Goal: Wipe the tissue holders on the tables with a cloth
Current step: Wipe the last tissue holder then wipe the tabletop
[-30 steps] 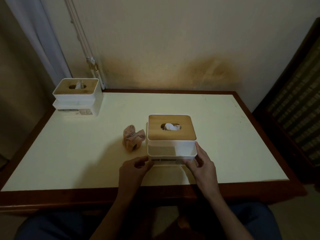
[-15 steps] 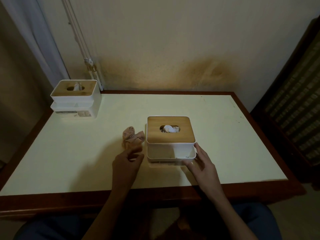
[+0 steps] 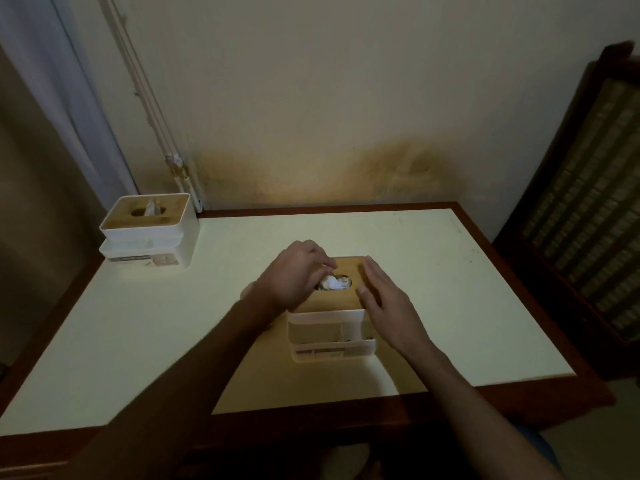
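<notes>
At the table (image 3: pixel 433 271), our left hand (image 3: pixel 294 275) curls over the near tissue holder (image 3: pixel 332 320), its grip hidden; our right hand (image 3: pixel 388 303) lies flat on the lid. Tissue fills both slots. The far holder (image 3: pixel 149 233) looks untouched; wiping seems barely begun.

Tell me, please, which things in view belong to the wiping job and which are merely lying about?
Part of the job:
- near tissue holder, under both hands
- far tissue holder, at the table's back left corner
- left hand, on the near holder's wooden lid
- right hand, resting flat on that lid
The cloth cannot be made out.

Just there:
- table
- curtain
- wall pipe
</notes>
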Demonstrator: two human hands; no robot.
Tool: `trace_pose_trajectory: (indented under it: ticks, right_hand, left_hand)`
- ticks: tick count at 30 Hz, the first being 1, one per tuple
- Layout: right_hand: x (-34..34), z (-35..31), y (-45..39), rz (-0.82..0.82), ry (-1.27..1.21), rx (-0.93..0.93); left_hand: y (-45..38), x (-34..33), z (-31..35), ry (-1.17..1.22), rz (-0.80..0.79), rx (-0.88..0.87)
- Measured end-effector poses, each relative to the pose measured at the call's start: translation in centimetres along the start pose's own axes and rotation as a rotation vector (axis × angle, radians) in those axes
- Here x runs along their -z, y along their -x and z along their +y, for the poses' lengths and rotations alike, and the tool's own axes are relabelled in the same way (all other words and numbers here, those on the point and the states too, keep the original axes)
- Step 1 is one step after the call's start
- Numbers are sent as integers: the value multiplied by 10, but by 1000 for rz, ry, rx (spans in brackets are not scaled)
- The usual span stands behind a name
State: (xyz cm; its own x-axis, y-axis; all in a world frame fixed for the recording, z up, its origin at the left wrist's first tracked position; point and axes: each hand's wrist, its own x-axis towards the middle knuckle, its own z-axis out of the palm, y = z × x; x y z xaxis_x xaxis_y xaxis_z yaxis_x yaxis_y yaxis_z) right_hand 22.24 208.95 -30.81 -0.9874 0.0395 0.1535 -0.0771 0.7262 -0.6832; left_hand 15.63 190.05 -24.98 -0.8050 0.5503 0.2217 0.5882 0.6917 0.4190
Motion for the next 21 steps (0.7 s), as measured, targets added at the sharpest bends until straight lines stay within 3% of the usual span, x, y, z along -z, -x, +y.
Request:
trace_pose_trajectory:
  ticks: [7,10,18,21]
  right_hand:
    - [-5,10,-7,-86,33,-33]
    - [-6,11,-10,-111,35,-46]
    - [-8,12,-10,-117,-4,-52]
    - [-9,13,-11,-116,4,-52]
  left_hand:
    - [-34,12,-9,-292,-371,-110]
    - [-40,13,-9,-419,-457,-179]
    - [-38,8,-5,-413,-354,-263]
    - [-35,6,-4,-330,-258,-191]
